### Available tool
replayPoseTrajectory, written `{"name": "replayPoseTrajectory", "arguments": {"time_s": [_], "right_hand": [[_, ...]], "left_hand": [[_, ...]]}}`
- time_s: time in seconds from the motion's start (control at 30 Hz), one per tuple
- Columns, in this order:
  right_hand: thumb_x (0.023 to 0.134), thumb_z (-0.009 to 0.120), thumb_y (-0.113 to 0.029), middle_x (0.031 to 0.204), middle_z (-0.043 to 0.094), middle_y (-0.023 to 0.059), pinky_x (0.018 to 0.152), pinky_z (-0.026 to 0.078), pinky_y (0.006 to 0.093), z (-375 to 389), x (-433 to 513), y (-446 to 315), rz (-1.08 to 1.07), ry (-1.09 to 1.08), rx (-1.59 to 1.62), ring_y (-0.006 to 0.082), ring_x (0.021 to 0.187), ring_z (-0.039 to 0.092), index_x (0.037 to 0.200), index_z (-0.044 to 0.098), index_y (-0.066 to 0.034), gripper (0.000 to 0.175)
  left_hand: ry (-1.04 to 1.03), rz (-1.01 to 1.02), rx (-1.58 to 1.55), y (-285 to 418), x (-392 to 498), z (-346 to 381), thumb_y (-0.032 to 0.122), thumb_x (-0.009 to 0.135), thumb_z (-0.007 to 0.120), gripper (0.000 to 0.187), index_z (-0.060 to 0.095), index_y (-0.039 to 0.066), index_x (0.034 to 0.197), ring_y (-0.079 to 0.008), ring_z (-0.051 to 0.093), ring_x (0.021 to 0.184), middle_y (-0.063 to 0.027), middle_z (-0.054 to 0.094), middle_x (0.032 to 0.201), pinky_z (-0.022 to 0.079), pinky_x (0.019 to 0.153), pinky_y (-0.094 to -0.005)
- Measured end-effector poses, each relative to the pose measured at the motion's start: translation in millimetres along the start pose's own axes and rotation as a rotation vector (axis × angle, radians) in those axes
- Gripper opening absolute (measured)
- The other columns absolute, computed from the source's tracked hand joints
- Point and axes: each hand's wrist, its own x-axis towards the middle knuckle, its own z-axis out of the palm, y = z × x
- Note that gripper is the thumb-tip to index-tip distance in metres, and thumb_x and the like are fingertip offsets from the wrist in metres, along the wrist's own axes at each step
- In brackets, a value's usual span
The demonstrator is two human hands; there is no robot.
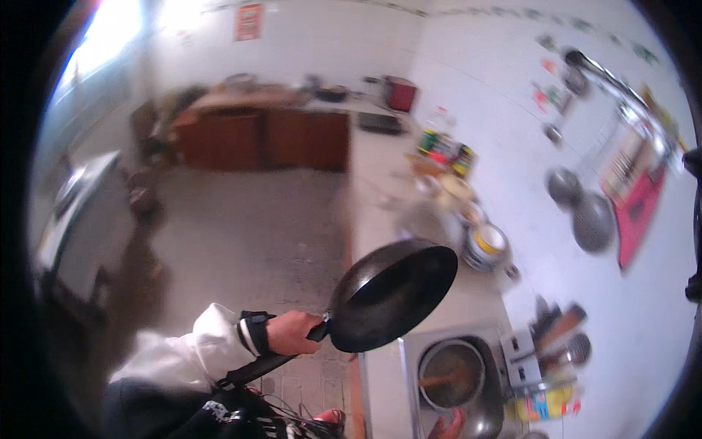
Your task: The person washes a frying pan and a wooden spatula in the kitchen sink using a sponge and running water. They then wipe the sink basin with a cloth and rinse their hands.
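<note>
My left hand (295, 332) grips the handle of a dark frying pan (351, 307), held up in front of the counter's edge. The pan is tilted, with its dark inside partly in view. At the bottom edge my right hand (451, 425) is partly cut off, its visible fingers apart with nothing seen between them. It is over the steel sink (488, 420), close to the near rim of a round metal pot (479, 356). Inside the pot are murky liquid and what looks like a wooden utensil (439, 380).
Along the right wall runs a counter (375, 181) bearing stacked bowls, a tub (488, 241) and bottles (439, 137). A utensil holder (518, 356) and a yellow-labelled bottle (543, 405) stand beside the sink. Ladles (592, 222) and a pink board (639, 219) hang from a wall rack.
</note>
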Motion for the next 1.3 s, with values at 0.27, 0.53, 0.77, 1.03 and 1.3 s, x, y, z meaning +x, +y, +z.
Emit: {"name": "replayPoseTrajectory", "arguments": {"time_s": [0.27, 0.53, 0.77, 1.03, 1.3], "right_hand": [[0.076, 0.067, -0.017, 0.127, 0.052, 0.0205, 0.104, 0.036, 0.0472, 129, 39, -179, -0.366, -0.313, 0.141, 0.0356, 0.122, 0.048, 0.122, 0.055, -0.0050, 0.049], [0.078, 0.066, -0.018, 0.128, 0.051, 0.0206, 0.104, 0.036, 0.0470, 254, 89, -260, -0.705, -0.707, 0.164, 0.0359, 0.122, 0.048, 0.123, 0.055, -0.0054, 0.048], [0.079, 0.065, -0.020, 0.128, 0.051, 0.0207, 0.104, 0.037, 0.0468, 384, 130, -297, -0.945, -0.954, 0.198, 0.0362, 0.122, 0.048, 0.124, 0.054, -0.0057, 0.048], [0.080, 0.064, -0.021, 0.129, 0.051, 0.0208, 0.104, 0.037, 0.0466, 504, 150, -387, -1.056, -1.178, 0.222, 0.0365, 0.122, 0.047, 0.124, 0.054, -0.0061, 0.048], [0.081, 0.063, -0.023, 0.129, 0.050, 0.0209, 0.104, 0.037, 0.0464, 607, 107, -534, -1.218, -1.325, 0.171, 0.0368, 0.122, 0.047, 0.125, 0.053, -0.0065, 0.048]], "left_hand": [[0.294, -0.387, -0.457, -218, -102, -1, 0.024, 0.072, 0.065, 0.027, 0.064, -0.001, 0.081, -0.0223, 0.063, 0.068, -0.0137, 0.063, 0.067, 0.049, 0.064, -0.0354], [0.611, -1.149, -0.613, -376, -158, 114, 0.031, 0.062, 0.071, 0.037, 0.068, -0.001, 0.081, -0.0254, 0.066, 0.070, -0.0159, 0.067, 0.074, 0.052, 0.062, -0.0368], [0.828, -1.670, -0.649, -420, -192, 227, 0.023, 0.058, 0.071, 0.033, 0.069, 0.000, 0.082, -0.0268, 0.068, 0.076, -0.0175, 0.068, 0.080, 0.054, 0.065, -0.0360], [0.795, -1.978, -0.701, -410, -230, 226, 0.021, 0.059, 0.074, 0.038, 0.068, -0.001, 0.090, -0.0300, 0.068, 0.088, -0.0203, 0.068, 0.092, 0.054, 0.077, -0.0363], [1.016, -1.974, -1.038, -473, -280, 229, 0.026, 0.061, 0.080, 0.041, 0.070, 0.001, 0.091, -0.0255, 0.067, 0.090, -0.0161, 0.069, 0.093, 0.054, 0.078, -0.0352]]}}
